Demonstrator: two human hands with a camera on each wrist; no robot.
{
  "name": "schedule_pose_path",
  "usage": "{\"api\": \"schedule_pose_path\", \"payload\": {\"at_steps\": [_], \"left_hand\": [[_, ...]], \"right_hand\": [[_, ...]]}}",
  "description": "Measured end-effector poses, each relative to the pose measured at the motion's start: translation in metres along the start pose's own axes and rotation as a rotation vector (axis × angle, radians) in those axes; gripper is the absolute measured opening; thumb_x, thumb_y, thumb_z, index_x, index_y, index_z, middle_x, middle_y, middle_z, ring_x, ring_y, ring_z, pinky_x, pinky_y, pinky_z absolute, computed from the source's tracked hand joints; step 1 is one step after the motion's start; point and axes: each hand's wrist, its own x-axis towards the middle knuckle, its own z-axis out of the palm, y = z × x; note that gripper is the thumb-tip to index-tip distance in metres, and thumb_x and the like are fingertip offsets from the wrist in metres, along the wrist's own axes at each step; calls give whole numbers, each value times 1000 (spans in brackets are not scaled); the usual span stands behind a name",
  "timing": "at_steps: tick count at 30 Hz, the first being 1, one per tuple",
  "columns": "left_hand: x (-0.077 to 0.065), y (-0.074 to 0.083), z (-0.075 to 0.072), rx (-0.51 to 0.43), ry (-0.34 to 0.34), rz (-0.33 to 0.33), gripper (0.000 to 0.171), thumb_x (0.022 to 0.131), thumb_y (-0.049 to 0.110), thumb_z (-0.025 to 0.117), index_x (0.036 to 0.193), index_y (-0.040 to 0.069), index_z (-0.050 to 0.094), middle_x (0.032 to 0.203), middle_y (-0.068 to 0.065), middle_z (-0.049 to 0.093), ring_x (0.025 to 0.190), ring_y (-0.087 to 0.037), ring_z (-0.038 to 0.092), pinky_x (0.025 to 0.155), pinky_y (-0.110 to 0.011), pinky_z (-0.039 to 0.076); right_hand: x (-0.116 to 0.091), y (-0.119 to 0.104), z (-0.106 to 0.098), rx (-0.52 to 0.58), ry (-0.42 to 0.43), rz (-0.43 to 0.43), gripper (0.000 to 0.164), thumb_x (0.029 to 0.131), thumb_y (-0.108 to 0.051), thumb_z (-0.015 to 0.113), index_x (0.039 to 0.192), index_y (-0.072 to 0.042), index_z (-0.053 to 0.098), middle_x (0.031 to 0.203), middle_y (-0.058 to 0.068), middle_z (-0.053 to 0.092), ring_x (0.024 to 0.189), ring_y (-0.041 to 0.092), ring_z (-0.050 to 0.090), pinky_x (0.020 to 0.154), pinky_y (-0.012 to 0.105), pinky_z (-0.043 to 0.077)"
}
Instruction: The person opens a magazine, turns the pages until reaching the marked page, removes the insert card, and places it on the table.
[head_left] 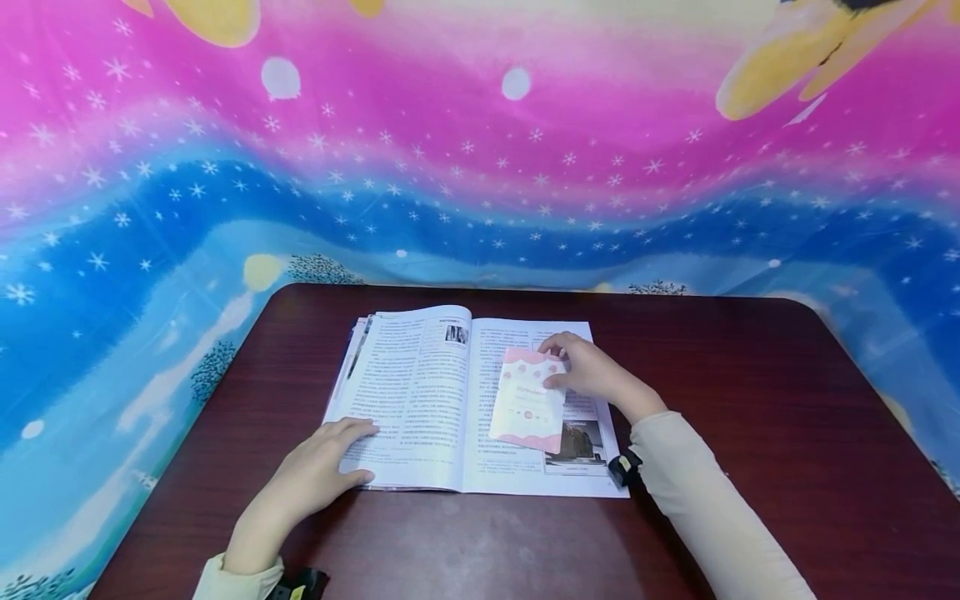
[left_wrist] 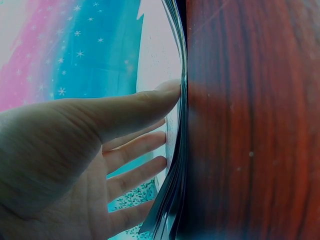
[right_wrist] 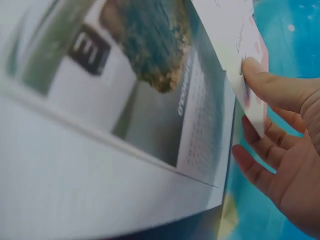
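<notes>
An open magazine (head_left: 420,417) lies on the table, text on both pages and a photo low on the right page. My left hand (head_left: 318,462) rests on the lower left corner of the left page, its fingers extended; in the left wrist view the thumb (left_wrist: 140,112) touches the page edge. Over the right page, my right hand (head_left: 588,367) pinches a small pink and white card (head_left: 525,404) by its upper right part. The right wrist view shows the thumb on the near face of the card (right_wrist: 250,85) and fingers behind it.
The dark reddish wooden table (head_left: 765,417) extends on both sides of the magazine. Behind it hangs a pink and blue cloth (head_left: 450,183) printed with snowflakes. Black wrist devices sit at both sleeves (head_left: 697,483).
</notes>
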Motion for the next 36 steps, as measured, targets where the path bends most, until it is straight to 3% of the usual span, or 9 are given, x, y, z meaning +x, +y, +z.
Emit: {"api": "schedule_pose_path", "payload": {"at_steps": [5, 10, 14, 20, 29, 36], "left_hand": [[-1, 0, 0, -3, 3, 2, 58, 79, 22, 85, 130, 8, 63, 134, -10, 59, 124, -35, 53, 98, -55, 45], [-1, -1, 0, -2, 3, 0, 58, 79, 23, 85, 130, 9, 63, 134, -10, 59, 124, -35, 53, 97, -55, 45], [-1, -1, -1, -2, 5, -1, 58, 79, 23, 85, 130, 9, 63, 134, -10, 59, 124, -34, 53, 97, -55, 45], [-1, -2, -1, -2, 2, -4, 59, 79, 24, 85, 131, 9, 62, 134, -10, 59, 125, -34, 53, 98, -55, 45], [0, -1, 0, -12, -5, -15, 59, 79, 24, 84, 132, 10, 62, 136, -10, 58, 126, -34, 52, 99, -55, 45], [0, 0, 0, -9, -14, -33, 59, 79, 24, 85, 132, 10, 62, 136, -10, 57, 126, -35, 51, 99, -57, 44]], "right_hand": [[-9, 3, -9, 49, 20, -47, 33, 90, -8, 73, 121, -10, 64, 114, 11, 64, 101, 28, 56, 90, 45, 48], [-15, 16, -20, 176, 28, -100, 22, 99, -6, 60, 119, -9, 66, 104, 9, 66, 92, 24, 57, 81, 39, 45], [-22, 31, -31, 235, 44, -93, 22, 101, -9, 56, 121, -7, 66, 113, 12, 66, 96, 25, 60, 82, 37, 48], [-36, 53, -49, 204, 70, -49, 25, 104, -15, 53, 122, -7, 67, 122, 15, 64, 103, 29, 58, 88, 44, 48], [-61, 91, -75, 93, 84, 15, 23, 104, -13, 51, 119, -5, 67, 115, 15, 66, 97, 29, 55, 78, 33, 49], [-70, 110, -83, 56, 98, 71, 24, 104, -15, 52, 117, -2, 67, 113, 19, 65, 96, 30, 56, 76, 37, 48]]}}
